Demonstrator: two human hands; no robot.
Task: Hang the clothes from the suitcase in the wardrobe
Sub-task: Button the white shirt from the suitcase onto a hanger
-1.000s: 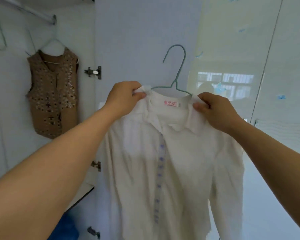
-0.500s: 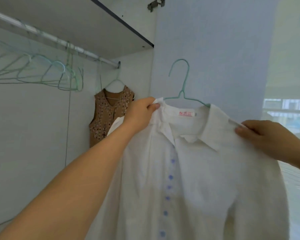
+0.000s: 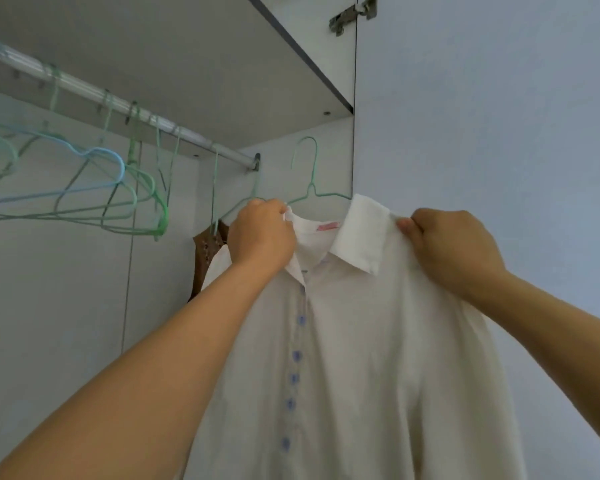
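A white shirt (image 3: 361, 341) with blue buttons hangs on a green wire hanger (image 3: 309, 168), held up in front of the open wardrobe. My left hand (image 3: 262, 233) grips the shirt's left shoulder by the collar. My right hand (image 3: 454, 247) pinches the right shoulder just past the turned-up collar. The hanger's hook points up, free of the metal rail (image 3: 118, 103), whose right end lies a little to its left. The suitcase is out of view.
Several empty green and blue hangers (image 3: 84, 188) hang on the rail at left. A brown patterned vest (image 3: 207, 258) hangs behind my left hand. The wardrobe's top shelf (image 3: 222, 64) is above, and the open door (image 3: 482, 116) with its hinge (image 3: 352, 13) stands at right.
Both hands have lifted the shirt on its hanger up and left toward the rail. My view has tilted upward, so the rail and empty hangers show more fully.
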